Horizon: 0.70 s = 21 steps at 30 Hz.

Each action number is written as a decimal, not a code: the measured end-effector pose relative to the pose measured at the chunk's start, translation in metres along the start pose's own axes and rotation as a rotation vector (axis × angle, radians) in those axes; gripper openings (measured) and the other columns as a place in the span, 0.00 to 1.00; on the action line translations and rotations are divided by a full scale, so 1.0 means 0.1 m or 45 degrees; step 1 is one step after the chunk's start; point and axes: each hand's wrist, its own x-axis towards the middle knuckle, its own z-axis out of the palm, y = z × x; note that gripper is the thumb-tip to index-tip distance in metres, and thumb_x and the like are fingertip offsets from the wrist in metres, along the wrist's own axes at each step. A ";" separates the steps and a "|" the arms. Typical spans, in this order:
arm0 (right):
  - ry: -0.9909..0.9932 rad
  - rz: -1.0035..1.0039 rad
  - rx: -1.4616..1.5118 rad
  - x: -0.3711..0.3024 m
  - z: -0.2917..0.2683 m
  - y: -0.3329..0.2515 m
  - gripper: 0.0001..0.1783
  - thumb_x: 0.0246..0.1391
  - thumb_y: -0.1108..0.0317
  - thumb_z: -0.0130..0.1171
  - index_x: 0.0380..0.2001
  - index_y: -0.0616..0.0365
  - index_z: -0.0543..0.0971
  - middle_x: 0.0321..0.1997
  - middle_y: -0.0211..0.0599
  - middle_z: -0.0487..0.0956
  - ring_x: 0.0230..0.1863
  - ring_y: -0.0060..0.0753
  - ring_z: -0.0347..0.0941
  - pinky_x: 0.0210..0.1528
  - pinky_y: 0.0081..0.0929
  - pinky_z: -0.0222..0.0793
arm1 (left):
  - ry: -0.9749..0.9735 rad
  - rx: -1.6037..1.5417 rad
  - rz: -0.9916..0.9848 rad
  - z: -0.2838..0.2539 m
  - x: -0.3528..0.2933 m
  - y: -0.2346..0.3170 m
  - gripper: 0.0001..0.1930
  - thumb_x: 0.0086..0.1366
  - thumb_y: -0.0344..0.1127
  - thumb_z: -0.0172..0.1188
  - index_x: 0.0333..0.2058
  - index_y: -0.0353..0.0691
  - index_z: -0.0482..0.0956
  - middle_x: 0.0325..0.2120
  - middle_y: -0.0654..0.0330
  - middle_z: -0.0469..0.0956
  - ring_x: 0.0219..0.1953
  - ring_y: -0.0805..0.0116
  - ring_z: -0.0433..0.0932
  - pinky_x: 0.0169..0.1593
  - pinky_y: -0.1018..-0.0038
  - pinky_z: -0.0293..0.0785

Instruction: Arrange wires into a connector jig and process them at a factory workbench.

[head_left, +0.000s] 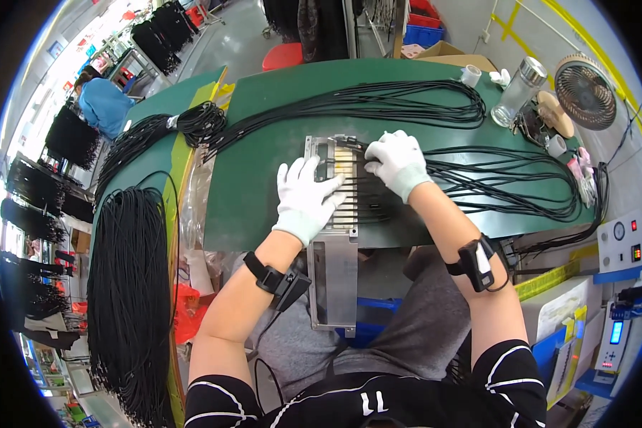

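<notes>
Both my hands wear white gloves. My left hand [303, 198] lies over the left edge of a long metal fixture [335, 278], its fingers spread and its fingertips near the row of slots. Across the fixture's upper part, several thin black cables [348, 201] run side by side over a pale strip. My right hand [398, 162] is at the fixture's upper right, fingers bent and closed on a black cable; the fingertips partly hide it. From there the cables trail right in a looped bundle [506, 178]. The fixture's lower part juts past the table's near edge above my lap.
On the green table [257, 214], another cable bundle [378, 96] lies along the back. A thick cable hank [132, 285] hangs at the left. A glass bottle [518, 93], a tape roll [471, 75] and a fan [585, 91] stand at the far right. A person [103, 103] in blue sits far left.
</notes>
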 end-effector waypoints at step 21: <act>0.120 -0.278 0.445 -0.01 0.01 -0.39 0.11 0.40 0.54 0.68 0.25 0.47 0.84 0.27 0.37 0.82 0.36 0.46 0.78 0.38 0.42 0.72 | 0.228 -1.088 -0.057 0.30 0.09 -0.31 0.06 0.68 0.28 0.56 0.39 0.32 0.78 0.55 0.49 0.73 0.58 0.59 0.70 0.64 0.66 0.62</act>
